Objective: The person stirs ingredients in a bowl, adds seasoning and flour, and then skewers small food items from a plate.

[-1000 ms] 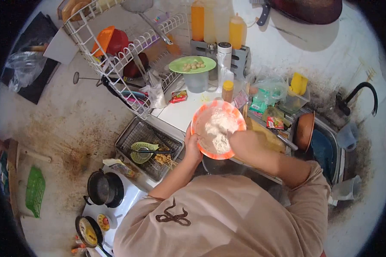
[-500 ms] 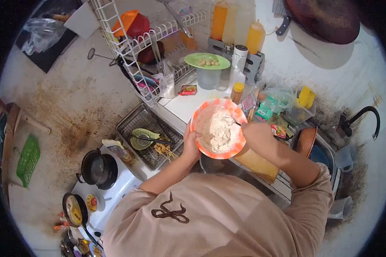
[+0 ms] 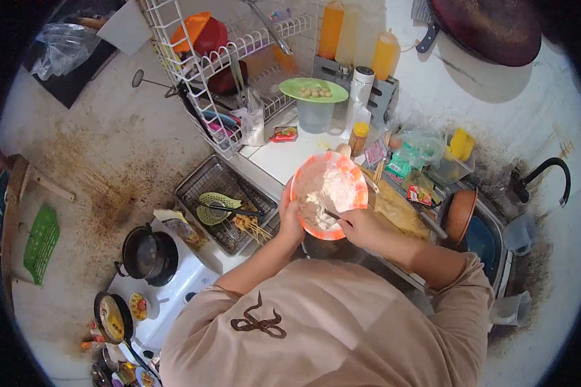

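An orange-and-white bowl (image 3: 297,209) is held in front of my chest, tipped a little. Inside it lies a pale flour mixture (image 3: 332,184), loose and powdery at the far side and clumped toward the near side. My left hand (image 3: 292,222) grips the bowl's left rim. At the lower right of the bowl, my right hand (image 3: 361,227) is closed around the handle of a spoon (image 3: 332,214), whose head is hidden in the mixture. A wooden cutting board (image 3: 397,206) lies below and to the right of the bowl.
A wire-mesh tray (image 3: 190,187) with a green strainer (image 3: 213,209) and skewers (image 3: 255,227) sits left of the bowl. Beyond it stands a stove (image 3: 181,274) with a black pot (image 3: 150,255). Behind are a dish rack (image 3: 203,84) and a green plate (image 3: 313,90); the sink (image 3: 484,242) is at right.
My right hand has moved from the bowl's right edge down and left to its near side, bringing the spoon along. The cutting board shows more now. My left hand keeps its hold.
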`<action>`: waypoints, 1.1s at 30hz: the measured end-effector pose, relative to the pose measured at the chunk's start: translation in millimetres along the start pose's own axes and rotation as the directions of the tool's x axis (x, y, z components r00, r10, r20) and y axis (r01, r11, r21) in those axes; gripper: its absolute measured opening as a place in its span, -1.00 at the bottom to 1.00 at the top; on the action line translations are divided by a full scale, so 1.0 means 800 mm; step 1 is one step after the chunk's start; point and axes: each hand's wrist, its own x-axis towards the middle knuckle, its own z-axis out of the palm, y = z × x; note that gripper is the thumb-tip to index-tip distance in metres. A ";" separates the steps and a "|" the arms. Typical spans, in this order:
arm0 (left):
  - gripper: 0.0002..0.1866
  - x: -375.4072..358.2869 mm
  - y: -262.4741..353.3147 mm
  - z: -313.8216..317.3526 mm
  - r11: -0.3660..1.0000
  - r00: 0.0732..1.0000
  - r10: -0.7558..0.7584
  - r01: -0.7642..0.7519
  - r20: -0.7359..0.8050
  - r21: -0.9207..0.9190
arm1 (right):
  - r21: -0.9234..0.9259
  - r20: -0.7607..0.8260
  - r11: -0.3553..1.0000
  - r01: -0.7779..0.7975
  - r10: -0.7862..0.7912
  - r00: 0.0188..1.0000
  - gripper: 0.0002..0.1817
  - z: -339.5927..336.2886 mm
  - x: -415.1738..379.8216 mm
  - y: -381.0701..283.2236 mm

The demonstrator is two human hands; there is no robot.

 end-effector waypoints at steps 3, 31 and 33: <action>-0.29 0.002 0.009 0.004 0.999 1.000 -0.030 0.030 -0.003 0.019 | -0.341 -0.027 0.932 0.120 -0.137 0.990 -0.83 -0.021 -0.004 -0.027; -0.29 0.003 0.028 -0.025 0.970 0.987 -0.131 0.147 0.090 -0.195 | -0.554 0.267 0.799 0.234 -0.095 0.959 -0.70 -0.028 0.008 -0.081; -0.31 0.004 0.030 -0.034 0.982 0.993 -0.108 0.116 0.056 -0.148 | -0.506 0.317 0.824 0.254 -0.096 0.943 -0.70 -0.038 -0.006 -0.098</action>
